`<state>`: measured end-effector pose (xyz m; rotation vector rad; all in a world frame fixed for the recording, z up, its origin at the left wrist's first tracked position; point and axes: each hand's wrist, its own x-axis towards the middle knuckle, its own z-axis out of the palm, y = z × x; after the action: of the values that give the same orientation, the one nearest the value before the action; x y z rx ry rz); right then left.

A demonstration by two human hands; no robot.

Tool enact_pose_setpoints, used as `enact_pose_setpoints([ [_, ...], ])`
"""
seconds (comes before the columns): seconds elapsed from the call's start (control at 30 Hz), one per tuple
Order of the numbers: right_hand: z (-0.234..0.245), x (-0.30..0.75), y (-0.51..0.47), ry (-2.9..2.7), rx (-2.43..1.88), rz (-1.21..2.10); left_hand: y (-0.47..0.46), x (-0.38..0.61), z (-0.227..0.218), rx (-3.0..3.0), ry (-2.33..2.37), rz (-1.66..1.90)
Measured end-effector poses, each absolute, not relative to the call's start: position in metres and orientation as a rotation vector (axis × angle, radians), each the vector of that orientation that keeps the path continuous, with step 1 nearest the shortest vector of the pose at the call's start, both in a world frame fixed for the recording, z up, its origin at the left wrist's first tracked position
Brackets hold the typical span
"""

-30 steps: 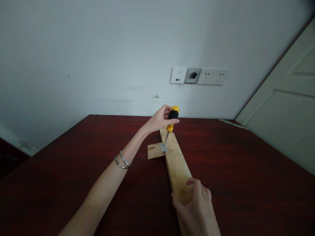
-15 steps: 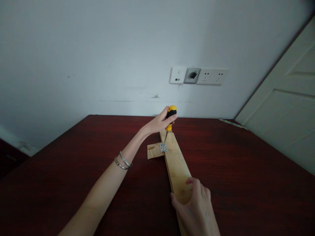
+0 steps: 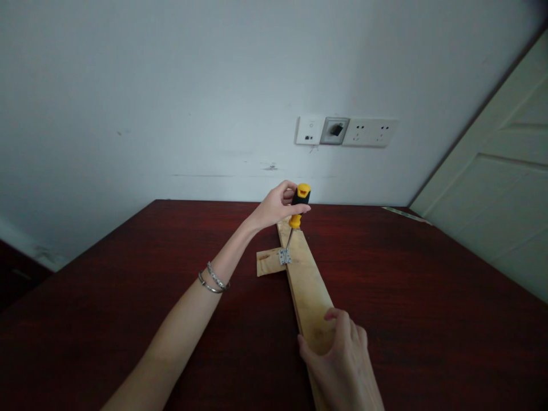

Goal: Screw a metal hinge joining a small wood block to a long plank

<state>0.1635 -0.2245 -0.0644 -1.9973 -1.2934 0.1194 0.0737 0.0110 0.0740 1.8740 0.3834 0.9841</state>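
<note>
My left hand [image 3: 277, 206] is closed around the yellow and black handle of a screwdriver [image 3: 301, 197], which leans slightly with its shaft pointing down. The tip meets a small metal hinge [image 3: 285, 256]. That hinge spans a long wooden board [image 3: 309, 279] and a short wooden piece [image 3: 268, 262] sticking out to the left. Nearer to me, my right hand [image 3: 342, 357] grips the long board across its width, thumb on the left edge and fingers on the right. Whether a screw sits under the tip is too small to tell.
The board lies on a dark red wooden table [image 3: 411, 297]. Behind it rises a white wall with a row of sockets and switches [image 3: 346, 132]. A pale panelled door [image 3: 505, 171] stands at the right, with a thin strip [image 3: 405, 215] near the table's back right edge.
My left hand's fingers have loosened and shifted around the handle, and the screwdriver's top has tipped slightly to the right. My right hand and the board have stayed nearly still.
</note>
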Motion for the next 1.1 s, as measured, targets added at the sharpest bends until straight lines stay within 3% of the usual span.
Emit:
enact_pose_setpoints([
  [0.27,-0.062,0.162,-0.224,-1.310,-2.020,0.120,0.001,0.080,0.073,2.176,0.501,1.099],
  [0.57,-0.067,0.164,-0.225,-1.324,-2.014,0.109,0.009,0.072,0.074,2.155,0.499,0.878],
  [1.1,-0.066,0.163,-0.225,-1.343,-2.056,0.091,0.014,0.067,0.082,2.032,0.398,1.023],
])
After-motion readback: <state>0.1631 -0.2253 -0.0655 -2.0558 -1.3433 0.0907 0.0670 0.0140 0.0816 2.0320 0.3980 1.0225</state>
